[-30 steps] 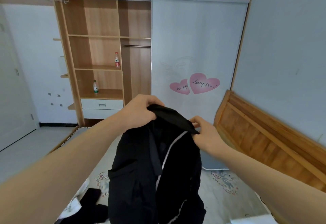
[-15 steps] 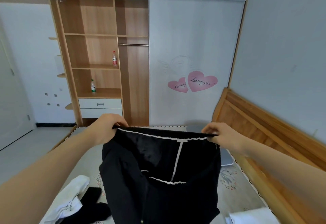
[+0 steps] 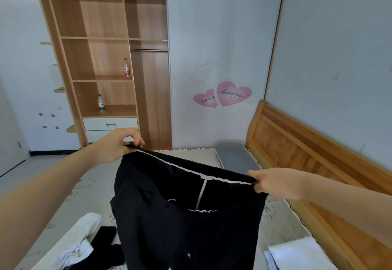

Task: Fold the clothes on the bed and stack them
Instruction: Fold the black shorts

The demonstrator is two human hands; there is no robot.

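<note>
While both hands, left [image 3: 118, 146] and right [image 3: 273, 182], pinch the unfolded black top [image 3: 186, 212], white folded piece [image 3: 297, 252] lies done; loose heap [image 3: 84, 246] remains.

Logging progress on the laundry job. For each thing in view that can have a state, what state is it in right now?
black garment: unfolded, held up by its top edge, hanging over the bed
left hand: pinching the garment's left corner
right hand: gripping the garment's right corner
white clothes: crumpled on the bed
white stack: folded on the bed
wardrobe door: slid right, shelves exposed
drawer: closed
</note>
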